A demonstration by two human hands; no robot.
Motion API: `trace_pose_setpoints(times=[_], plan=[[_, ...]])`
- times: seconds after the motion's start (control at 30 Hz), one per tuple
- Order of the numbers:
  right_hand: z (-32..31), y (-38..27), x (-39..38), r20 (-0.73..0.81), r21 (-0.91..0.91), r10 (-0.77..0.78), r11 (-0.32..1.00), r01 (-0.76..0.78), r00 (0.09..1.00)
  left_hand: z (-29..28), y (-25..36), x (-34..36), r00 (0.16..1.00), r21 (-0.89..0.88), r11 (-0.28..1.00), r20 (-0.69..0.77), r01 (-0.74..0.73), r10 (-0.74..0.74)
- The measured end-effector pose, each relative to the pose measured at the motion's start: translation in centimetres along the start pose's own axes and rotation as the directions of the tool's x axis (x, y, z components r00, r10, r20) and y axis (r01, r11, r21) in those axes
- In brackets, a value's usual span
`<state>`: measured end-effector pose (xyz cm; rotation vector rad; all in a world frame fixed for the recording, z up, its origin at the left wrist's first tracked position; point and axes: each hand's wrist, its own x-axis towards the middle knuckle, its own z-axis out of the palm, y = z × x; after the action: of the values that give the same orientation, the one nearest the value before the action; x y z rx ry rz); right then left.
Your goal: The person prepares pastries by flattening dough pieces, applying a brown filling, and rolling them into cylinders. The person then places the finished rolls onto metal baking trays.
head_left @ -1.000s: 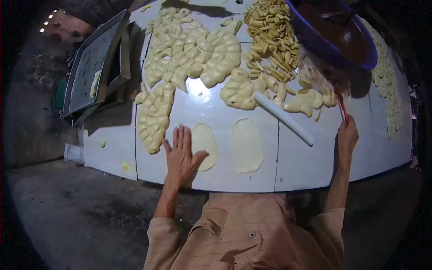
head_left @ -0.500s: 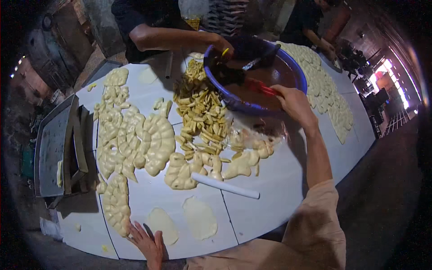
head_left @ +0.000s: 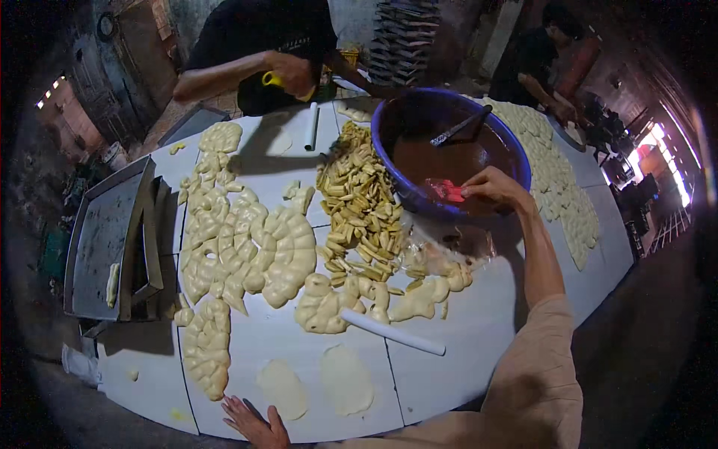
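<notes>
My right hand [head_left: 499, 188] is closed on a red spreading tool [head_left: 446, 190], held inside the near rim of a large blue-purple basin [head_left: 390, 166] of brown paste [head_left: 437, 161]. Its exact shape is partly hidden by my fingers. Flat on the white table [head_left: 224, 408], my left hand [head_left: 256, 425] lies with fingers apart, just below the tip of a strip of dough pieces [head_left: 208, 350]. Two flattened dough ovals, one nearer [head_left: 283, 389] and one farther [head_left: 347, 380], lie to its right. Beyond them rests a white rolling rod [head_left: 393, 331].
A heap of cut yellowish fruit pieces [head_left: 359, 202] lies left of the basin, next to dough portions [head_left: 280, 254]. Metal trays [head_left: 108, 239] stand at the left edge. Across the table, a co-worker's hand [head_left: 293, 73] holds a yellow-handled tool; another person [head_left: 527, 67] works farther right.
The red tool has come up toward the basin's near rim with my right hand. Opposite, the co-worker's hand with the yellow-handled tool has left the basin and moved left. My view has shifted slightly.
</notes>
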<state>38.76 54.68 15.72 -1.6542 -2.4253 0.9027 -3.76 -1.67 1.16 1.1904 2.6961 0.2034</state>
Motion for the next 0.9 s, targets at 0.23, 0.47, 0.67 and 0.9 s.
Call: trace_pose_setpoints(times=[0.23, 0.47, 0.67, 0.9], plan=[[0.2, 1.0, -0.1, 0.099, 0.167, 0.1, 0.979, -0.116, 0.99, 0.3, 0.2, -0.1, 0.997, -0.104, 0.994, -0.075, -0.016, 0.008], [0.6, -0.2, -1.6, 0.131, 0.341, 0.081, 0.932, -0.121, 0.988, 1.2, -0.9, -0.4, 0.996, -0.075, 0.996, -0.061, 0.054, -0.058], [1.2, -4.2, -3.8, 0.125, 0.386, -0.069, 0.922, 0.015, 0.99, 1.4, -0.5, -0.1, 0.985, -0.135, 0.99, -0.17, -0.038, 0.015], [7.6, -12.2, -11.9, 0.317, 0.286, -0.23, 0.948, 0.139, 0.92, 1.4, -0.6, 0.8, 0.966, -0.143, 0.986, -0.254, -0.081, 0.043]])
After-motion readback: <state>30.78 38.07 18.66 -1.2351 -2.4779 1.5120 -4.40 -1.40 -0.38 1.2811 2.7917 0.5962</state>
